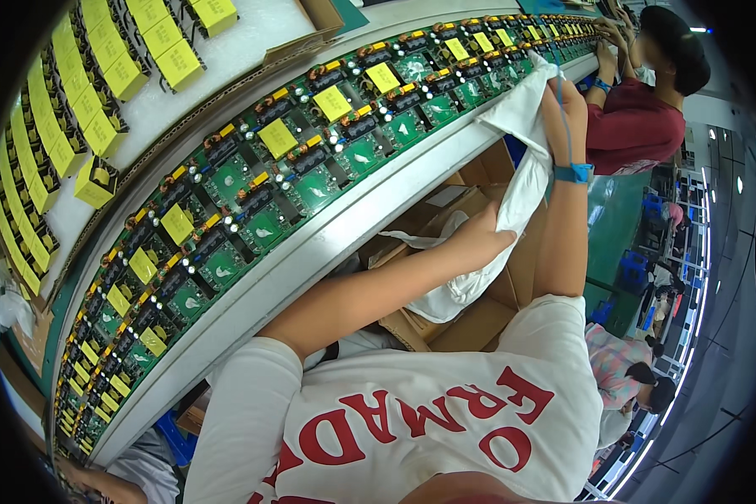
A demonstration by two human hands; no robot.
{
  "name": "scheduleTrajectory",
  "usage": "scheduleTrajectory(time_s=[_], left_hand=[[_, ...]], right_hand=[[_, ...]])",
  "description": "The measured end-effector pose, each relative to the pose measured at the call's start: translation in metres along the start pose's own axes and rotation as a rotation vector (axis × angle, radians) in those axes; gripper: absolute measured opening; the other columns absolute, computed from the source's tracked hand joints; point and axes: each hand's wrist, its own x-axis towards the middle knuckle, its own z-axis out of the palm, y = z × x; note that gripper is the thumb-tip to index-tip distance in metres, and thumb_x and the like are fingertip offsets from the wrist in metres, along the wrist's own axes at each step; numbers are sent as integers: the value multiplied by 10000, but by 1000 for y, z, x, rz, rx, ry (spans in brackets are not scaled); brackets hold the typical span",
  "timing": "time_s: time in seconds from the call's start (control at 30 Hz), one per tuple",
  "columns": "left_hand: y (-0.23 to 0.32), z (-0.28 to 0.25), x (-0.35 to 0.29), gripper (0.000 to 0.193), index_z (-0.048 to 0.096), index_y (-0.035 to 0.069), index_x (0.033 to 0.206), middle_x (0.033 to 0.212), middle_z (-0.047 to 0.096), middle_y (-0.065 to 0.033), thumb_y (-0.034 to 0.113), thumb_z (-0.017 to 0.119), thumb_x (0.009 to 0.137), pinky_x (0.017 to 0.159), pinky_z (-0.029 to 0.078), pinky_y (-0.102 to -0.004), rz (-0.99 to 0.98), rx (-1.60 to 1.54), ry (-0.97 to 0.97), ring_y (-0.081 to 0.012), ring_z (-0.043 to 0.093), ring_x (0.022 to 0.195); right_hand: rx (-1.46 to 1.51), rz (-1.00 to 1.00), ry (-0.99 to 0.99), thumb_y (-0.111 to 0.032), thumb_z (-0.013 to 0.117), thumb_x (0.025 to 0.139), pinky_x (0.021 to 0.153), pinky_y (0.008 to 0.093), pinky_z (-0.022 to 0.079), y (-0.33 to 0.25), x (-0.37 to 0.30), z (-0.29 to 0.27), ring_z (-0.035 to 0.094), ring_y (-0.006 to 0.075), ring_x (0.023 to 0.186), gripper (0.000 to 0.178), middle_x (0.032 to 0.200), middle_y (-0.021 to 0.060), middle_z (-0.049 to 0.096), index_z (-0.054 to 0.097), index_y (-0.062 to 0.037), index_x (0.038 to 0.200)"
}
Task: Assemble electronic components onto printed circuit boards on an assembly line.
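Your white T-shirt (445,412) spans six o'clock; your left hand (485,238) and right hand (566,116) grip white cloth (527,193) toward two o'clock.

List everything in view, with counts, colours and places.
Circuit boards: many, green, in long rows
Block components: dozens, yellow, upper left and on boards
Rail: one, silver, along the boards' near edge
Cardboard box: at least one, brown, below the rail
Limp sheet: one, white, over the box
Other people: at least three, one in red, right and lower left
Shirt: one, white with red lettering, bottom
Wrist strap: one, blue, right wrist
Left fingers: one hand, bare, sheet's middle
Right fingers: one hand, bare, sheet's upper end
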Motion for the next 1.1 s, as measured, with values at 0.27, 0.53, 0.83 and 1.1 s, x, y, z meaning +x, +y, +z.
scheduleTrajectory(time_s=[0.27,0.53,0.83,1.1], left_hand=[[14,15,-22,594,346,-8,1461,1395,517,-199,169,569,940,1077,380,-391,96,-14,85,-306,500,1285],[22,3,-21,558,356,2,1465,1428,494,-155,154,545,963,1097,355,-382,128,-65,62,-266,465,1320],[21,1,-19,644,273,7,1495,1436,459,-223,146,543,927,1089,356,-407,170,-106,71,-368,463,1316],[16,11,-20,583,337,-23,1432,1333,535,-268,179,552,929,1045,405,-415,126,-24,40,-382,537,1241]], right_hand=[[-206,-296,-363,-179,697,837,756,338,499,-71,25,44,632,316,785,256,922,170,669,692,50,950],[-443,-392,-395,-204,718,781,788,388,530,-92,33,69,678,339,855,272,916,206,696,726,12,946],[-538,-311,-397,-194,697,771,791,403,540,-98,31,81,682,366,830,288,875,251,689,736,-15,992],[-240,-3,-96,-200,692,816,719,280,504,-63,29,2,642,135,791,366,892,61,710,678,56,1078]])
